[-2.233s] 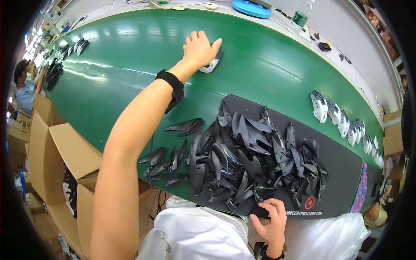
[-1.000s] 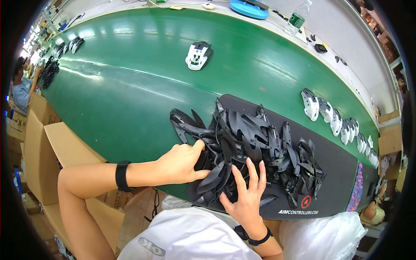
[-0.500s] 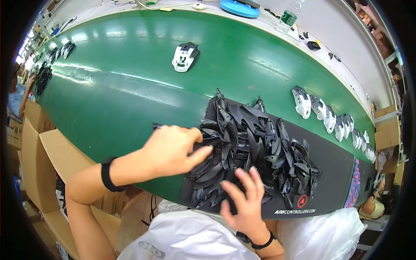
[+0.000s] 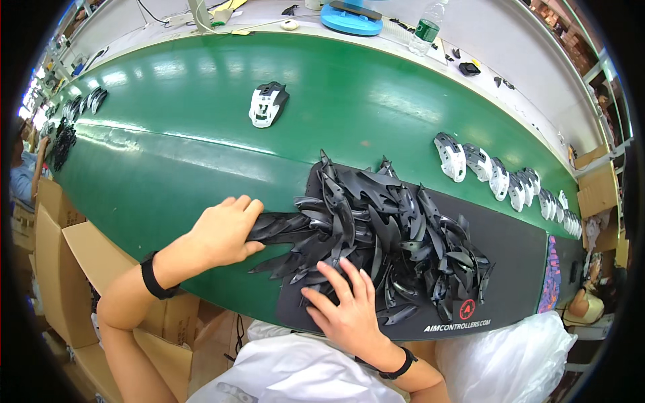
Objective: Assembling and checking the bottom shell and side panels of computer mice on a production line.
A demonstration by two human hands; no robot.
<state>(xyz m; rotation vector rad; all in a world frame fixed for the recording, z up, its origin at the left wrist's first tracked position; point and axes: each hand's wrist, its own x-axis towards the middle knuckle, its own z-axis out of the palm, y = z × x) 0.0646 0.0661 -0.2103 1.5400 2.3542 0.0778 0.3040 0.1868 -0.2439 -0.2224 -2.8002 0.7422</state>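
Slender, curved black plastic pieces (image 4: 279, 225) are lying roughly left–right at centre-left, just right of the nearer, curled left hand (image 4: 227, 232) (pinch: cannot tell), above the spread right hand (image 4: 349, 312).

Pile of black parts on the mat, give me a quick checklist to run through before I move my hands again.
1. Left hand at the pile's left end: ok; whether it grips anything, cannot tell.
2. Right hand open at the pile's near side: ok, fingers spread.
3. All black parts within the mat: not ok, some jut past its left edge over the green table.
4. Lone white-and-black shell apart from the pile: ok.
5. Row of shells at right apart from the pile: ok.
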